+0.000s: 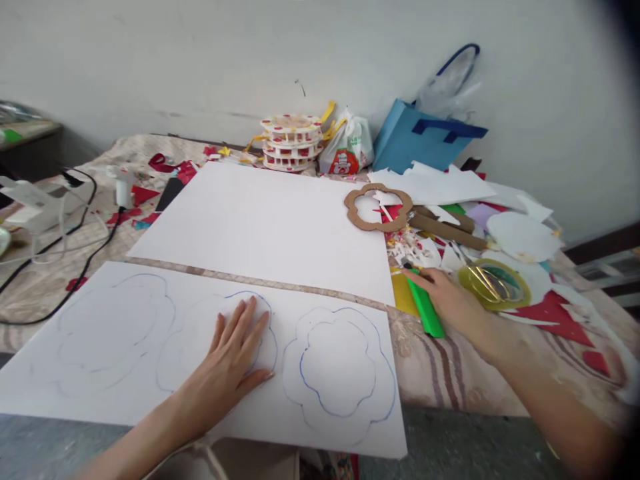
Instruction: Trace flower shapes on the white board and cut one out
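Observation:
My left hand (234, 357) lies flat with its fingers spread on the near white sheet (345, 437), covering part of the middle drawing. That sheet carries blue wavy, flower-like outlines; the one at the right shows an inner and an outer line. At the sheet's right, my right hand (447, 300) has its fingers closed over the upper end of a green box cutter (426, 310), which rests on the tablecloth. A second white sheet (265, 220) lies behind the first. On its right corner sits a cardboard flower-shaped ring (354, 217).
Yellow tape (520, 293) with scissors (487, 280) lies right of my hand, among paper scraps (545, 313). A tiered paper model (293, 147), a plastic bag (350, 143) and a blue bag (415, 143) stand by the wall. A glue gun (121, 187) and cables are at left.

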`<action>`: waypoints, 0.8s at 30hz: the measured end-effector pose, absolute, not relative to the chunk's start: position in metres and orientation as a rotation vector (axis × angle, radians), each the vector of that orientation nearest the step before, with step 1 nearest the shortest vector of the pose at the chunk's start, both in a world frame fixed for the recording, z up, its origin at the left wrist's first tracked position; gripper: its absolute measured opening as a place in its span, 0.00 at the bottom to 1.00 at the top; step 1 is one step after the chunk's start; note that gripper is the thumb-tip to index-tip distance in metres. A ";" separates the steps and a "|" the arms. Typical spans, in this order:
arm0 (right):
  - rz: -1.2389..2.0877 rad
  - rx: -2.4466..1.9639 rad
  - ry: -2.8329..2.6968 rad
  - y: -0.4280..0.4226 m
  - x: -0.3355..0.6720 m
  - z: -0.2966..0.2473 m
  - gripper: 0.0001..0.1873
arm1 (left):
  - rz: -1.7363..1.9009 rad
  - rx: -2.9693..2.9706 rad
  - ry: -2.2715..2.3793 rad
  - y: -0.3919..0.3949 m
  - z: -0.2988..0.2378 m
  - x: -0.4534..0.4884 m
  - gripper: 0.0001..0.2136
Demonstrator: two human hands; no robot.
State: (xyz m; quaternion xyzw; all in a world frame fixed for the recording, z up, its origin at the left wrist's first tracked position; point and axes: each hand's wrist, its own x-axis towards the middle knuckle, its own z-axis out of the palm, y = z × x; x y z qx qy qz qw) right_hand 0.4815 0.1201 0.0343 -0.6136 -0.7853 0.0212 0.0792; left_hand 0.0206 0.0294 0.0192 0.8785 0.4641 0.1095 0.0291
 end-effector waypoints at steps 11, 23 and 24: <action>0.699 -1.964 -1.653 0.166 0.393 0.048 0.16 | 0.304 2.741 1.413 0.038 0.015 0.022 0.30; 1.107 -1.846 -1.404 0.186 0.394 0.068 0.16 | 0.249 2.596 1.425 0.040 0.017 0.026 0.34; 1.091 -1.825 -1.412 0.186 0.393 0.071 0.17 | 0.226 2.587 1.424 0.041 0.019 0.026 0.34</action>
